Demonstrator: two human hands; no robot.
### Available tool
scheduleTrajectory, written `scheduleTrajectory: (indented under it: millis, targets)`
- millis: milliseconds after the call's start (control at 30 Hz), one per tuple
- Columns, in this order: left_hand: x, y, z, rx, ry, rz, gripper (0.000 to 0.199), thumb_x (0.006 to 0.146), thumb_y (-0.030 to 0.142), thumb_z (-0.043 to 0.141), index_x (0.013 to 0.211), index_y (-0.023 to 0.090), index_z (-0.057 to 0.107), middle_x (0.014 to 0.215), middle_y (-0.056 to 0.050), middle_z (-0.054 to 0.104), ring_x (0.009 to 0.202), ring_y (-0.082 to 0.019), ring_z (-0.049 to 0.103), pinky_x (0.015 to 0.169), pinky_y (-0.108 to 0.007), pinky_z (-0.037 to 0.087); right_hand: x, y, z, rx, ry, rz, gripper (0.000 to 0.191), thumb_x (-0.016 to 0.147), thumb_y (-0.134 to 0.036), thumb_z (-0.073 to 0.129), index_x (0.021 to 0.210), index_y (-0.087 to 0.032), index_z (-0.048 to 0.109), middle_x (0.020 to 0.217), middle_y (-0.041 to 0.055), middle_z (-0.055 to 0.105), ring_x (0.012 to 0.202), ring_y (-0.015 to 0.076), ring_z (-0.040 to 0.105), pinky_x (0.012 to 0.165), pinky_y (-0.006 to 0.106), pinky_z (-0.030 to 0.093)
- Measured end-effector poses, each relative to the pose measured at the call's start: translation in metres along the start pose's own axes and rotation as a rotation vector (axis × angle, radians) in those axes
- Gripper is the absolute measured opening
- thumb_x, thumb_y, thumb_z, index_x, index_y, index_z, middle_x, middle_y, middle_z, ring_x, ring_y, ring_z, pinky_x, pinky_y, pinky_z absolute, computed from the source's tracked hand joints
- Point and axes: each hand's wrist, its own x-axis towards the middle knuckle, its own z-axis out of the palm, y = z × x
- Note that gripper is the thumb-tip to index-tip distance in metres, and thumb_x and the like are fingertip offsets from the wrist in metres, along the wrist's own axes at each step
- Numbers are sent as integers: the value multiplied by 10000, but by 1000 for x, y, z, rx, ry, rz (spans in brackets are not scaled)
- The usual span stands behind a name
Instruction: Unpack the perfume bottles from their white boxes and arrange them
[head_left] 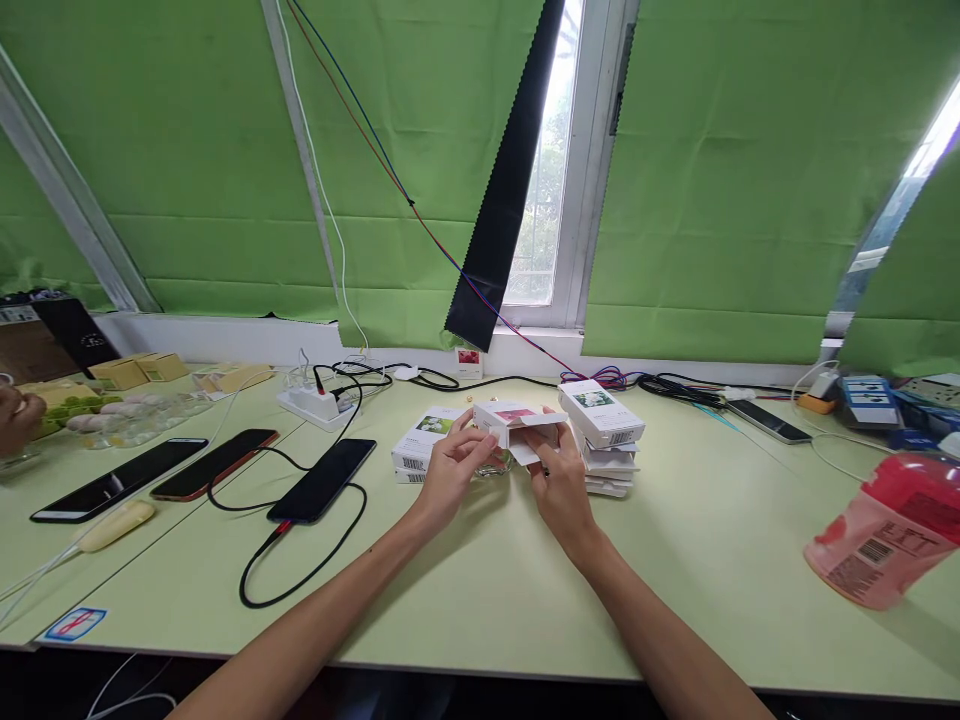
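A small white box with a pink picture (517,412) is held up between both hands, its flaps open toward me. My left hand (452,465) pinches its left side, thumb in front. My right hand (559,480) grips the right side, with fingers at the open end. Behind and below the box, a clear glass object (493,466) is partly hidden. Two stacked white boxes (422,440) lie to the left of my hands. Right of them stands a taller stack of white boxes, topped by one with a white-flower picture (600,412).
Three phones (322,482) and black cables lie left, near a white power strip (315,400). Another person's hand (19,420) is at the far left, by yellow boxes (120,373). A pink container (881,535) stands right; another phone (769,421) lies behind it.
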Motion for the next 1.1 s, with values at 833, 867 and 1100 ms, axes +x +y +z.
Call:
scheduleTrajectory:
  millis: [833,867,1100]
  targets:
    - [-12,10,7,141,84,143,345,862,520,672,1013,210,679,1551,-146,458,674,-139,698,565,-300,582,1,6,1,-52,149,9,489,849,-56,457,1224,-263,692,1279,104,638,1215,268,598,1005,467,548]
    - [-13,10,8,181,107,191,313,880,498,656,1007,213,684,1545,-133,461,666,-121,683,570,-288,570,0,6,1,-59,165,11,491,850,-59,454,1230,-262,688,1288,104,637,1222,269,595,1012,470,543]
    - [-16,1,10,525,-171,519,454,966,310,517,530,197,462,537,10,487,522,-104,437,537,-267,344,-1,7,2,-100,218,36,492,846,-65,448,1227,-267,683,1257,83,656,1216,267,585,1012,470,525]
